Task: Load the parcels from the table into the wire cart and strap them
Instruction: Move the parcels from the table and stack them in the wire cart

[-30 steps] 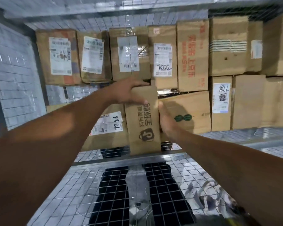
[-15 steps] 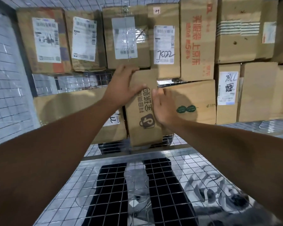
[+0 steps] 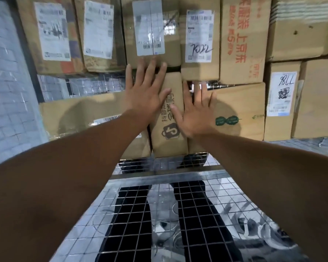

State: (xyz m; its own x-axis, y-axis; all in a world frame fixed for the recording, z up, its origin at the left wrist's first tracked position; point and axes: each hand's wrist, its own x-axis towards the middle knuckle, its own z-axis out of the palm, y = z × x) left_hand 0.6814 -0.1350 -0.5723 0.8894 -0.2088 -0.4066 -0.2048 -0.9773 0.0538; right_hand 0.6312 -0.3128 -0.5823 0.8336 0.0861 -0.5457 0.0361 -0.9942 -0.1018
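Both hands are wide open, with fingers straight and spread, and they grip nothing. The left hand (image 3: 144, 97) and the right hand (image 3: 195, 114) lie flat, side by side, against the parcels.

The cart (image 3: 167, 176) is the biggest thing. Its wire mesh runs below the hands, and a metal bar crosses under the wrists. Dark legs (image 3: 133, 220) show through the mesh lower down.

Brown parcels fill the cart in front of the hands, in rows above them and out to both sides.

A wide box (image 3: 80, 114) lies to the left of the left hand. The green-mark box (image 3: 240, 110) lies to the right of the right hand, and that hand's fingers rest on its left end. Above the right hand stands the red-word box (image 3: 242, 40). Beside it the 7022 box (image 3: 199, 44) sits just over the right fingertips. The label box (image 3: 150, 29) sits above the left hand, whose fingertips reach its bottom edge.

The thin parcel (image 3: 169, 144) stands upright between the wide box and the green-mark box, partly under both hands. Both thumbs lie on its front. A bag picture on it shows just below the hands, and its bottom end is near the metal bar.
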